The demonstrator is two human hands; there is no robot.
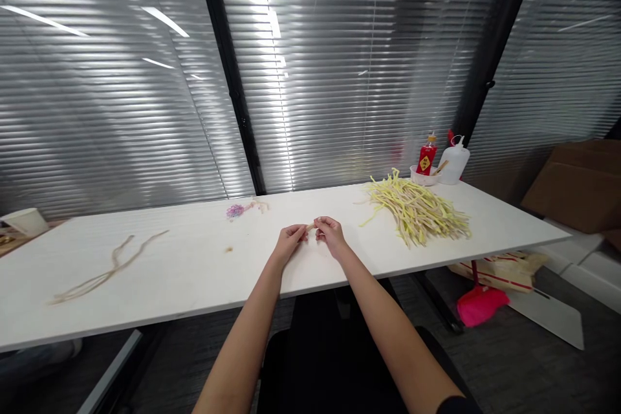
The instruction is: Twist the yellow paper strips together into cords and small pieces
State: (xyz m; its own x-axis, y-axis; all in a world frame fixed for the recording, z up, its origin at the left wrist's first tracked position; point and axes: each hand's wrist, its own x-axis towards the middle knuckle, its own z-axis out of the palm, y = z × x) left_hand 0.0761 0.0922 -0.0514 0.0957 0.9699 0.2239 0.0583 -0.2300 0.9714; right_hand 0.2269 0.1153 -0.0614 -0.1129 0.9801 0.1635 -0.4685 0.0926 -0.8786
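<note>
Both of my hands are close together just over the white table, in front of me. Between their fingertips runs a short, thin beige strip, mostly covered by the fingers. My left hand pinches its left end, and my right hand pinches the right end. What the strip is made of I cannot make out. To the right lies a big heap of yellow and beige strands. A small brown bit rests on the tabletop left of my hands.
Long beige cords lie at the left. Near the back edge is a pink-purple tuft with pale strands. A red bottle stands in a shallow bowl beside a white squeeze bottle. A pale cup sits far left.
</note>
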